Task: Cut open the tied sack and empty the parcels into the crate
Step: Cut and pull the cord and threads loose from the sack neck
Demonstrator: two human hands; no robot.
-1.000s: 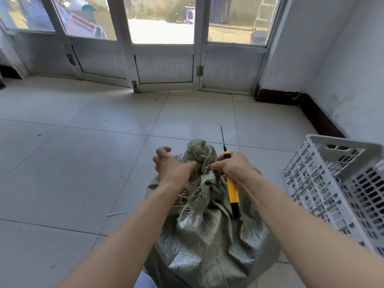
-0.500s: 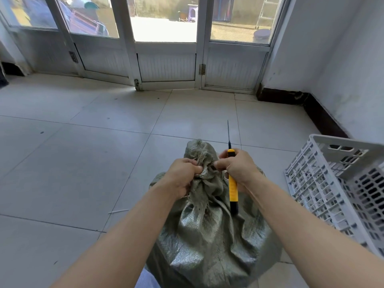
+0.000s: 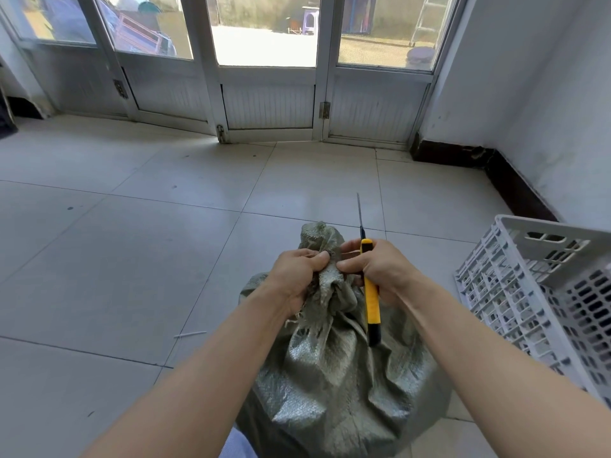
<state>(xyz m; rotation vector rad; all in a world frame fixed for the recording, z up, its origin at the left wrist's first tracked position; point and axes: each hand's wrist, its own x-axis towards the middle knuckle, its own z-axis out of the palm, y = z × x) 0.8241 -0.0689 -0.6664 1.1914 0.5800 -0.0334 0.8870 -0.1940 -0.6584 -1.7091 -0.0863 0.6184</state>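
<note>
A grey-green woven sack [image 3: 334, 378] stands on the tiled floor in front of me, its neck bunched at the top. My left hand [image 3: 294, 276] grips the gathered neck from the left. My right hand [image 3: 380, 269] holds a yellow and black utility knife [image 3: 371, 299] and also pinches the neck from the right. The thin blade points up and away, past the sack's top. A white slatted plastic crate [image 3: 542, 299] stands at the right. The parcels are hidden inside the sack.
A thin white strip [image 3: 190, 333] lies on the floor left of the sack. Glazed doors [image 3: 267, 94] close off the far side, and a white wall with a dark skirting [image 3: 515, 193] runs along the right behind the crate.
My left hand has moved from beside the neck onto it and now grips it. Both hands have drawn close together on the bunched top. The knife stays in my right hand.
</note>
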